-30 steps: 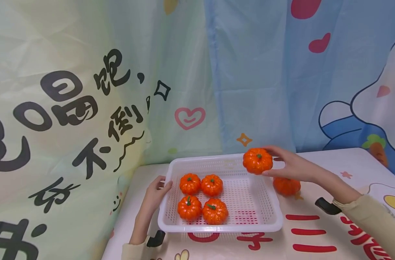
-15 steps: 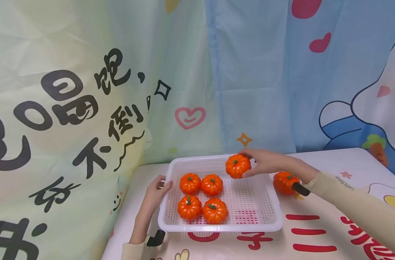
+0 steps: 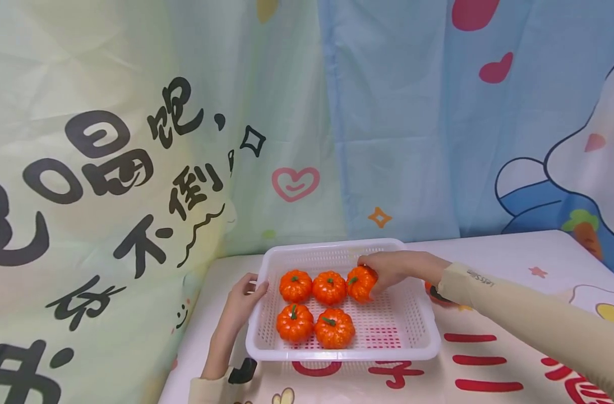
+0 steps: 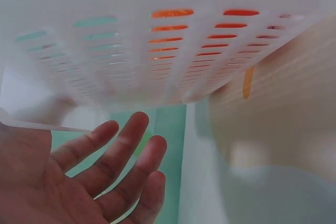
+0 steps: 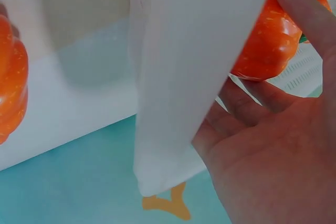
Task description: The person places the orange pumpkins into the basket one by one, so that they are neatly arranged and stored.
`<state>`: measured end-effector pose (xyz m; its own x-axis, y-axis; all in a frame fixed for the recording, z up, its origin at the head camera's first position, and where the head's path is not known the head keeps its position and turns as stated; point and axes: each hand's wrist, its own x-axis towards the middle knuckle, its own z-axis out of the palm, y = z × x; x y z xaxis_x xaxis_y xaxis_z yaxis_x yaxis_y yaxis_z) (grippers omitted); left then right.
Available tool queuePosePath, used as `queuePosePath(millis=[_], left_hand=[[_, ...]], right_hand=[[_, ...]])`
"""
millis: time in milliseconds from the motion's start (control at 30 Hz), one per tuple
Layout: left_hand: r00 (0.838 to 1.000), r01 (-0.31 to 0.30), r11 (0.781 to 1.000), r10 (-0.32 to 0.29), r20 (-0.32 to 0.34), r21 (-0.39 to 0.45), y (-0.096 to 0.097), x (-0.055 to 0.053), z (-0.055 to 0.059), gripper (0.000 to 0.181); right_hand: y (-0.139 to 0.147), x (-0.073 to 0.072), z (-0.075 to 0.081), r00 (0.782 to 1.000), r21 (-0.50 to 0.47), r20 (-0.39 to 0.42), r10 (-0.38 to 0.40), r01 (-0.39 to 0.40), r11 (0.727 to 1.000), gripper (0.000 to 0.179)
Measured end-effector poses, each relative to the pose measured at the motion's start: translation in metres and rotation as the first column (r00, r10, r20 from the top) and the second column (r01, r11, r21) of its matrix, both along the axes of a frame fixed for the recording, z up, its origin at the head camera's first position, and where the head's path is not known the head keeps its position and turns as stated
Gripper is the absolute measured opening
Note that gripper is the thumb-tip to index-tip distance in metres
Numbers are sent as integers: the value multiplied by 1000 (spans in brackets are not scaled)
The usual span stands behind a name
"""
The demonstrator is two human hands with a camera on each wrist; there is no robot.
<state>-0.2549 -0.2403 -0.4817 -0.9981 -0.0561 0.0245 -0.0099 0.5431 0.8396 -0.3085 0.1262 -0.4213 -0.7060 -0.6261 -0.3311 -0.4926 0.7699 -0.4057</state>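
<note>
A white perforated plastic basket (image 3: 342,354) contains several small orange toy pumpkins (image 3: 295,324) with green stems. At the right end of its back row, my right hand (image 3: 389,269) grips another pumpkin (image 3: 360,285), thumb on one side and fingers on the other, as the right wrist view shows. This pumpkin sits close beside its neighbour (image 3: 329,288). My left hand (image 3: 245,300) rests at the basket's left rim with the thumb over it. In the left wrist view its fingers (image 4: 123,150) spread loosely outside the basket wall, apart from it.
One more pumpkin (image 5: 10,80) lies on the table just right of the basket, mostly behind my right sleeve (image 3: 529,314) in the head view. The table (image 3: 508,252) has a printed cover. A patterned cloth curtain (image 3: 397,112) hangs right behind it.
My right hand has carried the pumpkin leftward and down from above the basket's back right corner into the back row. The left hand and the other pumpkins have stayed in place.
</note>
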Motion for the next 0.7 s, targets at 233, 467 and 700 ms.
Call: queuePosePath(millis=[233, 467, 700], left_hand=[[1000, -3, 1000, 3, -2, -3, 1, -1, 0, 26], [1000, 0, 1000, 0, -1, 4, 0, -1, 0, 26], [1000, 4, 1000, -4, -2, 14, -1, -1, -2, 25]], right_hand=[[-1, -5, -8, 1000, 16, 12, -24, 23, 1000, 67], [2, -5, -13, 999, -14, 32, -33, 33, 999, 68], [2, -2, -16, 998, 0, 24, -61, 61, 998, 60]])
